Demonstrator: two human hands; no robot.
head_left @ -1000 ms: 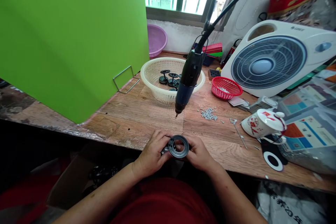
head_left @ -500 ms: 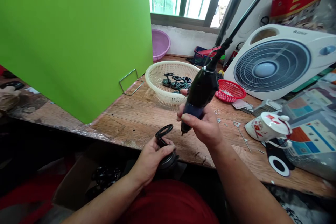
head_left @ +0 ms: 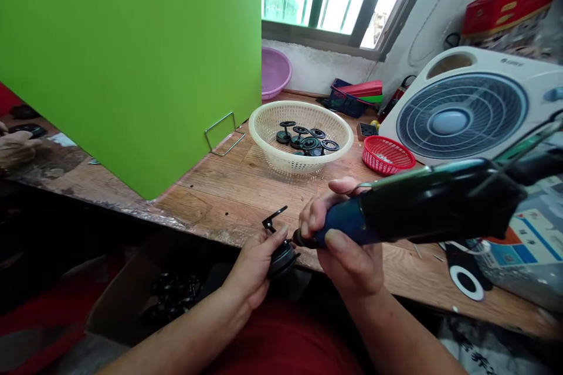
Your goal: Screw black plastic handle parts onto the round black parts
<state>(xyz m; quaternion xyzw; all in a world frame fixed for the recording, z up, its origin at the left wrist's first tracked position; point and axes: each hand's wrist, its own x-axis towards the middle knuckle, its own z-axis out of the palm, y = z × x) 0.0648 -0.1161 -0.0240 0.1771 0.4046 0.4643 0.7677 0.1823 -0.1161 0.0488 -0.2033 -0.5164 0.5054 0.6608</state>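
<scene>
My left hand [head_left: 257,263] grips a small round black part [head_left: 280,256] at the table's near edge, with a thin black bracket [head_left: 273,218] sticking up from it. My right hand [head_left: 345,243] is wrapped round a black and blue electric screwdriver [head_left: 422,205], which lies nearly level with its cord running off to the right. Its tip touches the side of the black part.
A cream basket [head_left: 264,129] with several black round parts stands mid-table. A small red basket [head_left: 398,158], a white box fan [head_left: 466,111], a white teapot and papers crowd the right. A green board [head_left: 132,64] stands at the left. A cardboard box [head_left: 145,299] of black parts sits below.
My right hand let go of the black part, took the hanging screwdriver and swung it down to lie level against the part. My left hand kept the part and turned it on its side.
</scene>
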